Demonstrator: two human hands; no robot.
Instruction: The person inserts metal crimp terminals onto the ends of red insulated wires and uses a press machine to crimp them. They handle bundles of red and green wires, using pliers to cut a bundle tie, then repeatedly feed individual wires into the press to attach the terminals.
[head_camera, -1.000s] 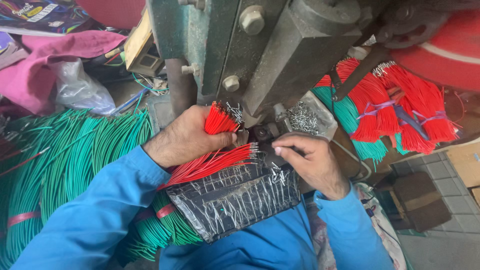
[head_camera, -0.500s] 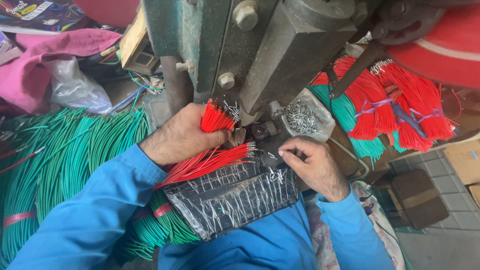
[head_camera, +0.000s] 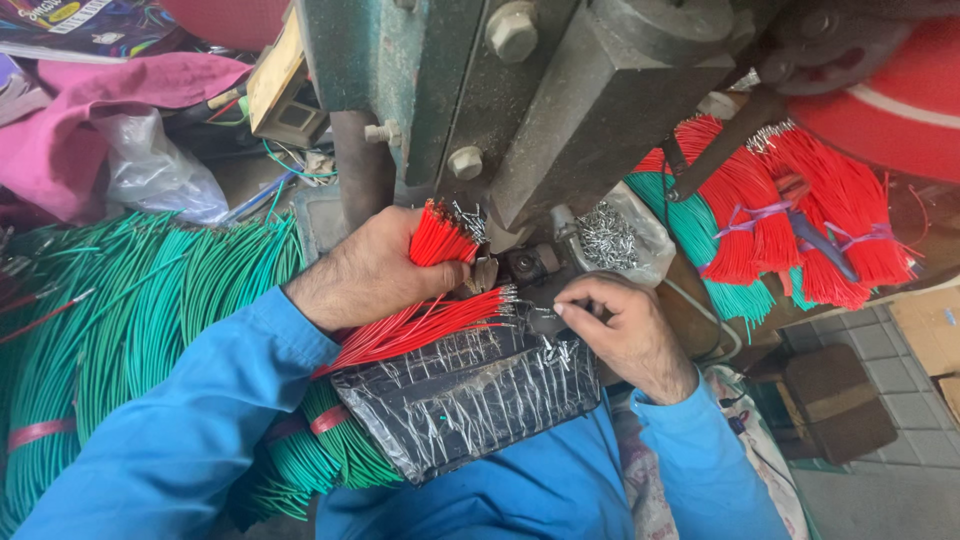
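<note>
While left hand (head_camera: 375, 268) clamps red wires (head_camera: 440, 236) — right hand (head_camera: 620, 325) beside.

The press (head_camera: 560, 110) is cut off by the top edge, so its upper part is out of view. The left hand (head_camera: 365, 270) covers the middle of the red bunch (head_camera: 440, 235); only the tips and tails show. Whether the right hand (head_camera: 625, 330) pinches anything at its fingertips (head_camera: 562, 308) is too small to tell. The green wires (head_camera: 130, 330) run off the left edge. The red drum (head_camera: 890, 95) is cropped at the right edge.
</note>
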